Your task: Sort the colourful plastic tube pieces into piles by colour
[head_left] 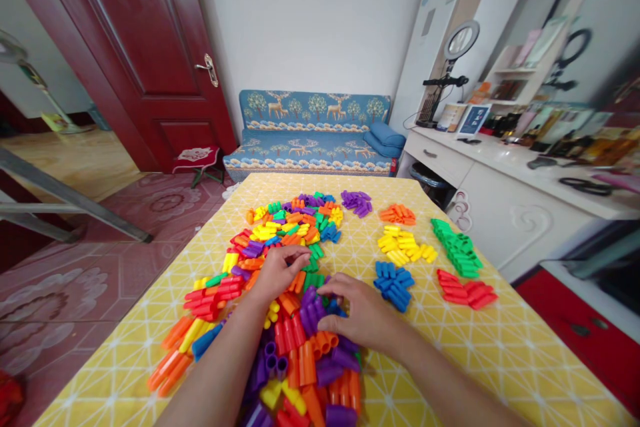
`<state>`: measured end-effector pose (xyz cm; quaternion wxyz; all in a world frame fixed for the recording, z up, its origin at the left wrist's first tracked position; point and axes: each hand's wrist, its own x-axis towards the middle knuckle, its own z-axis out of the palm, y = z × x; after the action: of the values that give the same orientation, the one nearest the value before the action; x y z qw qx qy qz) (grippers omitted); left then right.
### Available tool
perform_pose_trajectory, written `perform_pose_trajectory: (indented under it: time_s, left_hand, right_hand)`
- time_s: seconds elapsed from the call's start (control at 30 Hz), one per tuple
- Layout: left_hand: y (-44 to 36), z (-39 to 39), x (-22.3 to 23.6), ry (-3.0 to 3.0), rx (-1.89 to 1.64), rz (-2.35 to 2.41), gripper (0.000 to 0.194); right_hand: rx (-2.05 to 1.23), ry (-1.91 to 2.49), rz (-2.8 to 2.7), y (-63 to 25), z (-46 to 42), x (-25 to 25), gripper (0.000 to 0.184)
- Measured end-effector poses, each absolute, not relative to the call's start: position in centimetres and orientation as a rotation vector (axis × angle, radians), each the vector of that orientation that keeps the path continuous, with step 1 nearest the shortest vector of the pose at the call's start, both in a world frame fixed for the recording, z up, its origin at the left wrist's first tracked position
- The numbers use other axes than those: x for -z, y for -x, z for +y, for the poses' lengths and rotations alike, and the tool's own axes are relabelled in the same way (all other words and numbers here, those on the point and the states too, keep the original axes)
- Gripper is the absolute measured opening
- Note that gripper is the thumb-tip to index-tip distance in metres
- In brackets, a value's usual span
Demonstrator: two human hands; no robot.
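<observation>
A large mixed pile of plastic tube pieces in red, orange (307,363), yellow, green, blue and purple runs down the left and middle of the table. My left hand (283,271) is over the pile near some green tube pieces (313,280). Its thumb and fingers are drawn together; whatever may be between them is hidden. To its right, my right hand (363,310) has thumb and fingertips on either side of a purple tube piece (311,312). A few blue pieces show partly beneath that hand.
Single-colour groups lie on the yellow tablecloth (400,373): purple (357,202), orange (398,214), yellow (404,245), blue (394,283), green (456,247) and red (466,291). A blue sofa (310,141) stands beyond the table, a white dresser (530,203) to the right.
</observation>
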<state>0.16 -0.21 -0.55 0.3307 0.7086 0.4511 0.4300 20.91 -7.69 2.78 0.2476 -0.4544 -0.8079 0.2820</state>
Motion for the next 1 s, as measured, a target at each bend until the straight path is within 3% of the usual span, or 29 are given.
perform_pose_trajectory:
  time_s: [0.2, 0.4, 0.77, 1.0]
  left_hand:
    - [-0.2, -0.2, 0.4, -1.855, -1.125, 1.18, 0.025]
    - [-0.1, 0.0, 0.8, -1.856, -1.117, 1.178, 0.027]
    - [0.1, -0.5, -0.3, -1.905, -1.102, 1.117, 0.034]
    - [-0.1, -0.7, -0.4, -1.826, -1.103, 1.078, 0.037]
  right_hand:
    - [-0.74, 1.253, -2.261, -19.8, -7.8, -3.0, 0.059]
    - [-0.808, 1.132, -2.223, -18.4, -7.6, -2.5, 0.033]
    - [-1.308, 1.08, -1.373, -17.3, -5.5, -0.3, 0.03]
    - [-1.411, 0.963, -1.198, -17.2, -2.9, 0.0, 0.034]
